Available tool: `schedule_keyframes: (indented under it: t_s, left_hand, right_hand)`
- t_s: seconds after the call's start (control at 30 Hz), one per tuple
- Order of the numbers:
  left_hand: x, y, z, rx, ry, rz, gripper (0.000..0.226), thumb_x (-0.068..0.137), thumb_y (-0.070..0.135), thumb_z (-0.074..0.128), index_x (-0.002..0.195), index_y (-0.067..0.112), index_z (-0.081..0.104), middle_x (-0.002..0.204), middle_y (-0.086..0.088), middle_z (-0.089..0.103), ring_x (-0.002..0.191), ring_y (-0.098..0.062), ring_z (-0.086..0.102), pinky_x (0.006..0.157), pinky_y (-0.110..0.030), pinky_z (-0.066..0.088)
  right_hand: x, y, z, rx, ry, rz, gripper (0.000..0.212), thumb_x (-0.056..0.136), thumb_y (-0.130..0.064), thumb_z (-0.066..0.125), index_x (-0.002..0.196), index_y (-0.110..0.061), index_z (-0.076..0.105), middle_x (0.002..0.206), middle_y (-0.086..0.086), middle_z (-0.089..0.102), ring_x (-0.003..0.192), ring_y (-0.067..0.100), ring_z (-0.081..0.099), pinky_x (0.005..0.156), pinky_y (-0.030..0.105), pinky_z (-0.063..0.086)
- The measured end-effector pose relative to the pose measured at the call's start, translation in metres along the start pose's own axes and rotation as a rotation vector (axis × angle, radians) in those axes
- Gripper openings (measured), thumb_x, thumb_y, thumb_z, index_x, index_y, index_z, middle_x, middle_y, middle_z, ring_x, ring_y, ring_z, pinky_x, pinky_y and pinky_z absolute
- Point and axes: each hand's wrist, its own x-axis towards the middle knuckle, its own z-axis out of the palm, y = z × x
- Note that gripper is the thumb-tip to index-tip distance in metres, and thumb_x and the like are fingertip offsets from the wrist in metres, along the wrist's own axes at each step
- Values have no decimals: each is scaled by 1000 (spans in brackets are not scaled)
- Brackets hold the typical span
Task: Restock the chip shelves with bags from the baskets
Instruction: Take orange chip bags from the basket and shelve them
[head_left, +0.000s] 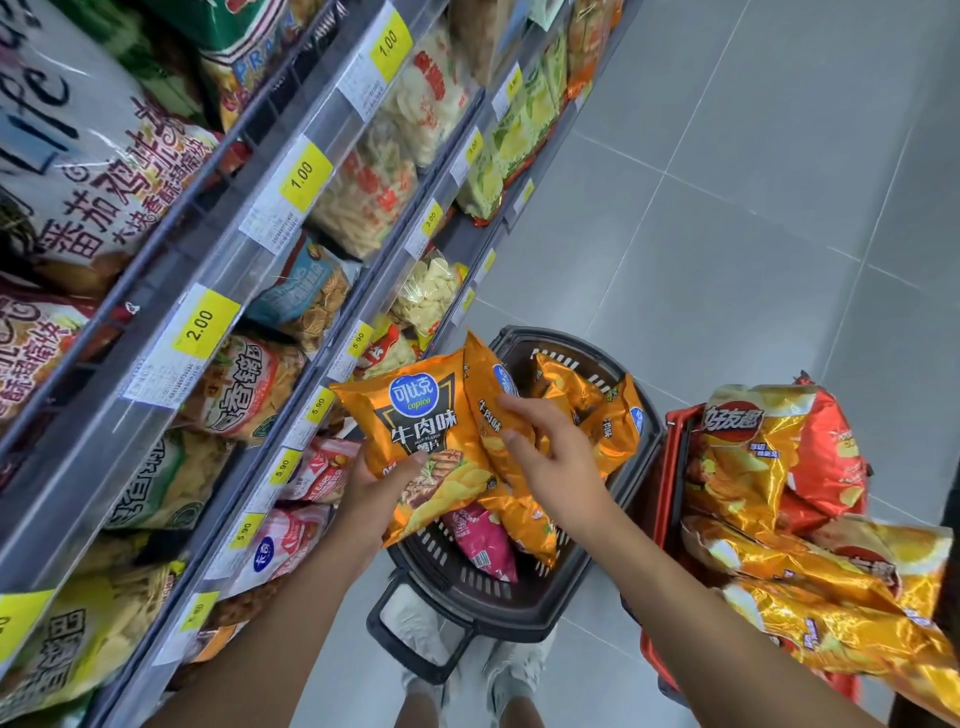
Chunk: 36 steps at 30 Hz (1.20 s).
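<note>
The chip shelves (208, 260) ran along the person's left side, their front edges lined with yellow price tags and most facings already filled with snack bags. On the grey tiled floor (727, 208) at the foot of the shelves stood two baskets. The red basket (675, 467), on the right, was heaped with gold and red chip bags (743, 467) spilling over its rim. The dark basket (519, 618) beside it held more orange bags and a small pink bag (483, 540) near its near edge.

Above the dark basket's shelf-side rim, two orange Copico beef-flavour bags were in the air, side by side. The left hand (374, 483) had its grip clamped on the bottom edge of the first orange bag (415, 431), thumb across the front. The right hand (556, 447) had its grip closed round the side of the second orange bag (493, 431).

The step in hand looked like carrying bags from basket to shelf. The next move likely called for finding the matching facing and sliding both bags in upright behind the front edge without crushing them.
</note>
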Motion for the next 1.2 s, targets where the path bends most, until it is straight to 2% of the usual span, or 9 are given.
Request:
schedule_keyframes:
  t_s: [0.1, 0.17, 0.27, 0.4, 0.6, 0.77, 0.9, 1.07, 1.2]
  left_hand:
    - [-2, -4, 4, -142, -85, -114, 76, 70, 39, 90, 138, 33, 55, 125, -4, 75, 112, -31, 74, 100, -59, 56]
    - [-2, -5, 8, -172, -136, -150, 80, 71, 37, 89, 142, 32, 52, 128, -7, 74, 114, -33, 73, 101, -59, 55]
    - [-1, -3, 10, -209, -153, -185, 79, 74, 29, 89, 143, 25, 52, 123, -12, 75, 111, -37, 73, 97, -58, 57]
    - [-4, 5, 10, -215, -201, -189, 71, 74, 26, 87, 138, 26, 56, 123, -12, 75, 112, -38, 72, 100, -59, 55]
    - [-10, 13, 15, -199, -279, -175, 58, 82, 24, 77, 137, 26, 58, 125, -11, 75, 112, -36, 73, 97, -53, 57]
    - [-12, 7, 22, -154, -295, -192, 55, 85, 26, 77, 137, 28, 58, 124, -9, 75, 113, -35, 73, 104, -58, 53]
    - [-17, 4, 24, -120, -303, -224, 53, 83, 25, 78, 133, 24, 60, 120, -12, 76, 111, -36, 73, 104, -57, 53]
    - [-23, 3, 32, -62, -365, -256, 53, 83, 24, 84, 131, 21, 61, 120, -14, 76, 108, -35, 74, 99, -52, 56]
    - [-23, 0, 34, -9, -384, -260, 54, 86, 23, 81, 135, 21, 59, 120, -12, 76, 108, -33, 75, 96, -50, 57]
  right_hand:
    - [-6, 0, 12, 64, -49, -9, 38, 98, -24, 64, 136, -24, 63, 122, -14, 63, 118, -3, 54, 98, 16, 42]
    - [-11, 0, 17, 149, -75, -3, 40, 98, -29, 61, 138, -26, 61, 118, -12, 65, 117, 4, 58, 97, 21, 47]
    - [-14, 5, 14, 276, -16, 1, 41, 100, -8, 56, 138, -22, 57, 123, -2, 63, 116, 7, 60, 97, 26, 51]
    - [-10, 12, -1, 237, 61, -21, 64, 91, 18, 49, 133, -30, 52, 133, 1, 51, 110, 7, 63, 66, 20, 52]
    - [1, 27, -9, 142, 118, 21, 68, 87, 6, 69, 141, -29, 50, 128, -9, 43, 105, 4, 59, 62, 25, 58]
    - [4, 37, -8, 47, 132, 60, 66, 84, -1, 78, 139, -28, 52, 127, -7, 57, 96, 1, 63, 76, 24, 58]
    - [0, 45, -13, -71, 143, 45, 69, 84, -14, 83, 142, -28, 49, 122, -7, 53, 90, 5, 61, 76, 15, 50]
    - [-5, 55, -21, -159, 207, 66, 84, 84, -29, 84, 152, -28, 36, 131, -8, 44, 108, 5, 49, 91, 23, 47]
    - [-6, 61, -25, -229, 185, 91, 93, 82, -34, 85, 157, -30, 29, 120, -11, 48, 105, 7, 51, 87, 29, 51]
